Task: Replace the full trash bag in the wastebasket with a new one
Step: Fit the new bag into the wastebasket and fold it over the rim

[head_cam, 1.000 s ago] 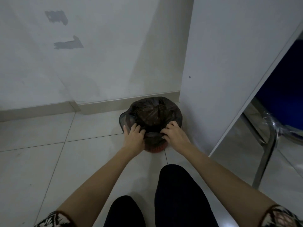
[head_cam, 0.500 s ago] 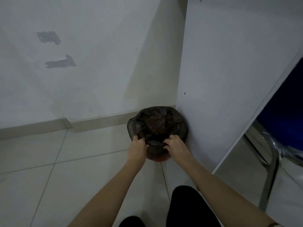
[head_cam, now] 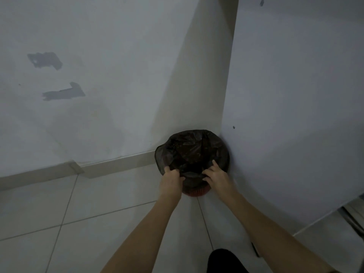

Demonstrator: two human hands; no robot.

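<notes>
Thin film is risking a tear.
Left hand [head_cam: 171, 182] and right hand [head_cam: 218, 180] are pinching the trash bag [head_cam: 193, 152] at its near rim; yanking could rip it.

**Bare arms, black-clad knee**

Our left forearm [head_cam: 137, 233] shows from about 7 o'clock and our right forearm [head_cam: 275, 233] from about 5 o'clock. Both are uncovered along all the length in view. Our left hand [head_cam: 171, 183] and right hand [head_cam: 218, 179] are bare as well. Near 6 o'clock, at the lower edge, our knee [head_cam: 226, 261] is a rounded shape in plain black cloth, trousers as far as we can tell. The light is too dim to show weave, seams or pattern.
</notes>
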